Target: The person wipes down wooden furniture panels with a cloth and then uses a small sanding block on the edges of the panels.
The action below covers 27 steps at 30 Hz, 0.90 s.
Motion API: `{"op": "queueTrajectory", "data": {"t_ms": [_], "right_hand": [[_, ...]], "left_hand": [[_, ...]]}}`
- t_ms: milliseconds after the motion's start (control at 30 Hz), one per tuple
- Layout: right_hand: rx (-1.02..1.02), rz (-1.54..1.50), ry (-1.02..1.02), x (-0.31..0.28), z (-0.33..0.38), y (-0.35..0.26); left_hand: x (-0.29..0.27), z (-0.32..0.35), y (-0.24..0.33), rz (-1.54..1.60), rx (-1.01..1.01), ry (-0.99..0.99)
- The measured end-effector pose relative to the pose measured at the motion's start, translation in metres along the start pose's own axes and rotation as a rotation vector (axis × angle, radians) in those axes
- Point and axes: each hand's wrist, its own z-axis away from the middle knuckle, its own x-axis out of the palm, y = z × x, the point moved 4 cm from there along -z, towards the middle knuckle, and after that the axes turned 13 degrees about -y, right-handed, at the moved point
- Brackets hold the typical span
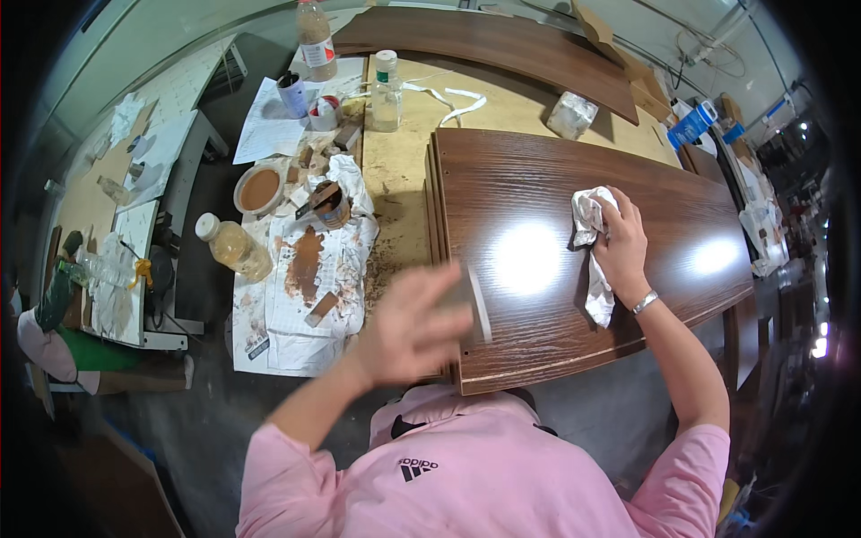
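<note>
My right hand (621, 248) is closed on a crumpled white cloth (599, 300) and presses it on the glossy dark-brown wood panel (529, 179). The panel tops a stack of similar boards. Smeared by motion, my left hand (417, 323) is at the panel's left end, its fingers around a flat grey piece (477, 305) with a pale edge. Blur hides what kind of piece it is. Left of that hand lie stained papers (278, 345) with a brown smear (306, 264) and a small brown block (321, 308).
A tub of brown paste (260, 190), an open can (332, 208) and a capped bottle (235, 249) stand on the left. Farther back are more bottles (387, 90), a wrapped block (571, 116) and a long brown board (484, 45). Another person (67, 350) sits far left.
</note>
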Motion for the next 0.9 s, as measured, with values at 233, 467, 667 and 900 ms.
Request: {"op": "queueTrajectory", "data": {"t_ms": [233,467,667,900], "right_hand": [[-0.025,-0.016,0.012,-0.002,-0.007,-0.007],[0.011,-0.030,0.010,-0.007,0.000,-0.005],[-0.012,-0.049,0.011,-0.007,-0.005,-0.016],[0.014,0.009,0.006,-0.005,-0.003,-0.006]], "left_hand": [[-0.056,-0.087,-0.148,-0.024,-0.404,0.199],[-0.021,-0.055,-0.077,0.004,-0.065,-0.012],[-0.083,-0.102,-0.238,-0.052,-0.587,0.194],[-0.072,-0.118,-0.210,-0.075,-0.536,0.166]]}}
